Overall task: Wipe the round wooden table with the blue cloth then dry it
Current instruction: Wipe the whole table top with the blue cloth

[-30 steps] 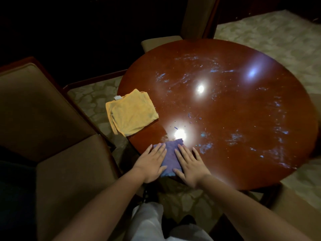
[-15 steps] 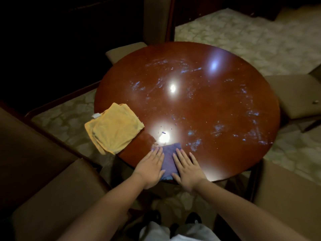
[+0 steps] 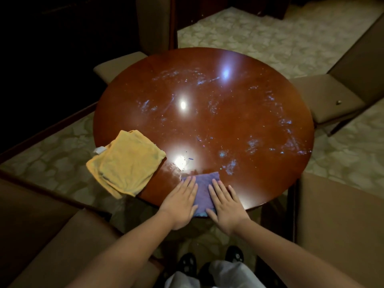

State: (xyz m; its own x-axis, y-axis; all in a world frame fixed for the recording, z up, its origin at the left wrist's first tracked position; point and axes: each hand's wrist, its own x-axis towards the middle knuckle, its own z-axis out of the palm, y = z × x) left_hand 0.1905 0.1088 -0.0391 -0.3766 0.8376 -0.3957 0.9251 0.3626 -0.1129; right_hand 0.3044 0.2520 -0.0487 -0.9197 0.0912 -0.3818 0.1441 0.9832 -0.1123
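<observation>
With both our left hand (image 3: 180,201) and right hand (image 3: 225,204) pressing flat, fingers straight, on the blue cloth (image 3: 202,189) at the table (image 3: 239,113)'s near edge, we risk knocking off the overhanging yellow cloth (image 3: 124,163) or missing far smears.

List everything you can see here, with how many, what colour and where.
round wooden table: one, reddish brown, centre, glossy with whitish smears
blue cloth: one, blue-purple, folded at the table's near edge under both hands
yellow cloth: one, yellow, folded, on the table's left edge, partly overhanging
chairs: at least four, tan upholstery, around the table
carpet: pale patterned, under everything
shoes: two, black, bottom centre
trousers: light grey, bottom centre
left hand: flat, presses on the cloth's left part
right hand: flat, presses on the cloth's right part
</observation>
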